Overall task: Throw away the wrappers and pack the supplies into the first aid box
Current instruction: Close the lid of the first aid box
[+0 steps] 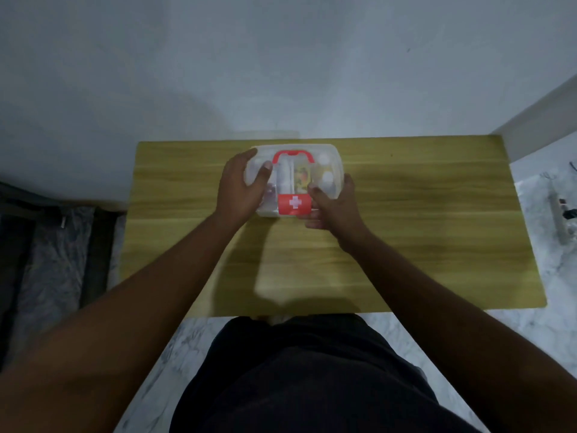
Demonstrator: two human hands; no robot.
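A clear plastic first aid box [331,157] stands at the back middle of the wooden table [421,220], its lid down. It has a red handle [293,155] on top and a red latch with a white cross [294,205] at the front. Through the lid I make out white items and a yellow packet inside. My left hand [242,185] presses on the box's left side, thumb on the lid. My right hand [334,207] grips the front right corner, thumb beside the latch.
The table stands against a white wall. A dark frame covered with plastic sheet [50,245] is on the floor to the left. A power strip with cables [562,214] lies on the marble floor at the right.
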